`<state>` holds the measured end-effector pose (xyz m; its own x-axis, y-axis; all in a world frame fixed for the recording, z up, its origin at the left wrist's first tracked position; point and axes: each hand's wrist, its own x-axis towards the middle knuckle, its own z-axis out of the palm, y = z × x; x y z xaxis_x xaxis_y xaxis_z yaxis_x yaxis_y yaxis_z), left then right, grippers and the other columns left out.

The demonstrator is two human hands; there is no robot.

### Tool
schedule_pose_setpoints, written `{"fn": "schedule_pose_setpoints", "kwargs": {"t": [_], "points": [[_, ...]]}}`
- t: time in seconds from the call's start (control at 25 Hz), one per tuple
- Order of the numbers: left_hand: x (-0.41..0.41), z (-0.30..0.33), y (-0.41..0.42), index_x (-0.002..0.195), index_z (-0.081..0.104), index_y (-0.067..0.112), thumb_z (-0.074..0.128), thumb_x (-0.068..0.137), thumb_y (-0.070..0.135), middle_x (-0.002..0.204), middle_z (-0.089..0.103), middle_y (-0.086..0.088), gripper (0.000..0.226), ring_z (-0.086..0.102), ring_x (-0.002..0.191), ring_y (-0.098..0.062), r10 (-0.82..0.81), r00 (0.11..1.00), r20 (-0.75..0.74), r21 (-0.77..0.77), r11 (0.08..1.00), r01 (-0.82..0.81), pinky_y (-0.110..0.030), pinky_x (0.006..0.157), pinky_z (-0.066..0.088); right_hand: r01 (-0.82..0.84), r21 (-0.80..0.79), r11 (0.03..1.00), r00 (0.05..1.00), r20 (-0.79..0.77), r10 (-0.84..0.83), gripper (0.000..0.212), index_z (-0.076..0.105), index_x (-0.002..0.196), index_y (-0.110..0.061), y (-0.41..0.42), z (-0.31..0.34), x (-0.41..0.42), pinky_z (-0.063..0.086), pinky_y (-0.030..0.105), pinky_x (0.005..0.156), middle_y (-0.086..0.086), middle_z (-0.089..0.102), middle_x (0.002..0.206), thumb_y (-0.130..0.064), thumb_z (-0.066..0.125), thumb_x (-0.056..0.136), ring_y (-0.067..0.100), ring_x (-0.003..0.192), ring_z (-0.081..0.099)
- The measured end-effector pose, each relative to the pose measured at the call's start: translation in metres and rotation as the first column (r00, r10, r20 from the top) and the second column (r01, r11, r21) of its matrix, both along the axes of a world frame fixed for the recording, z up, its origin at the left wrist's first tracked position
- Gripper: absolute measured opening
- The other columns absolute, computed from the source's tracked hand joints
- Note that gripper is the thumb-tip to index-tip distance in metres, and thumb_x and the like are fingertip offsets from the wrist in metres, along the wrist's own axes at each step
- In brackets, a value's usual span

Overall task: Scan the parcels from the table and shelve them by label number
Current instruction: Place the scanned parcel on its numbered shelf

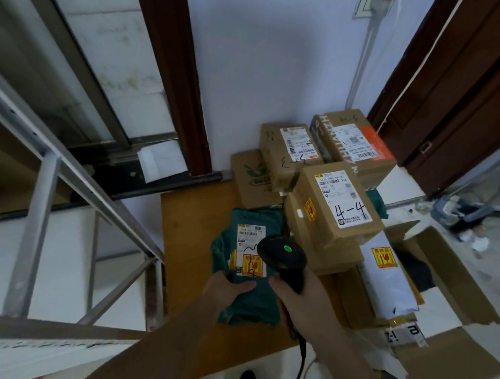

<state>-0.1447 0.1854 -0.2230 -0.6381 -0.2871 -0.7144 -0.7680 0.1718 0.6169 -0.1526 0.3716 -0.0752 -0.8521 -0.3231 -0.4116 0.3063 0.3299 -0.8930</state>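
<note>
Green parcel (249, 269) is lying flat on the wooden table (182, 231), pinned at its near edge by the left hand (225, 291), thumb on top. Black scanner (284, 261), green light lit, is gripped by the right hand (302, 299) right over its label, cardboard boxes (339, 208) stacked just beside

Dark brown wooden door frame (175, 67) left of pale wall (272, 52); white cable (369, 44) down wall; open empty cardboard carton (454, 291) on floor, right.
</note>
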Motion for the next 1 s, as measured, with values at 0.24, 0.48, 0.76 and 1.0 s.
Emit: {"fn": "schedule_pose_setpoints", "kwargs": {"t": [0.24, 0.48, 0.76, 1.0], "points": [[0.013, 0.028, 0.0, 0.116, 0.052, 0.019, 0.093, 0.078, 0.021, 0.107, 0.066, 0.005, 0.056, 0.065, 0.089, -0.006, 0.129, 0.977, -0.168, 0.138, 0.985, -0.106, -0.013, 0.055, 0.053, 0.071, 0.003, 0.997, 0.997, -0.028, -0.071, 0.014, 0.054, 0.085, -0.016, -0.014, 0.003, -0.001, 0.043, 0.022, 0.041, -0.001, 0.051, 0.045, -0.012, 0.061, 0.096, 0.011, 0.035, 0.047], [0.02, 0.038, -0.001, 0.115, 0.056, 0.02, 0.093, 0.077, 0.018, 0.114, 0.071, -0.002, 0.053, 0.071, 0.096, -0.012, 0.123, 0.944, -0.307, 0.174, 0.982, -0.071, -0.016, 0.066, 0.057, 0.138, -0.012, 0.99, 0.988, -0.074, -0.138, 0.012, 0.054, 0.086, -0.013, -0.034, 0.014, 0.005, 0.041, 0.02, 0.041, 0.002, 0.051, 0.052, -0.007, 0.061, 0.093, 0.009, 0.037, 0.048], [0.03, 0.044, -0.013, 0.12, 0.056, 0.023, 0.094, 0.076, 0.017, 0.118, 0.07, 0.004, 0.058, 0.071, 0.101, -0.011, 0.176, 0.922, -0.344, 0.303, 0.951, -0.069, -0.019, 0.069, 0.059, 0.168, 0.018, 0.986, 0.985, -0.054, -0.167, 0.006, 0.056, 0.094, -0.013, -0.045, 0.031, 0.028, 0.045, 0.023, 0.044, 0.004, 0.055, 0.056, -0.01, 0.061, 0.093, 0.011, 0.041, 0.052], [0.042, 0.059, -0.03, 0.121, 0.06, 0.019, 0.093, 0.076, 0.02, 0.119, 0.074, -0.005, 0.055, 0.076, 0.1, -0.021, 0.246, 0.896, -0.368, 0.378, 0.921, -0.097, -0.032, 0.078, 0.063, 0.119, 0.045, 0.992, 0.98, -0.166, -0.11, 0.005, 0.057, 0.092, -0.011, -0.044, 0.059, 0.056, 0.047, 0.024, 0.046, 0.004, 0.054, 0.056, -0.011, 0.062, 0.094, 0.013, 0.042, 0.054]]}}
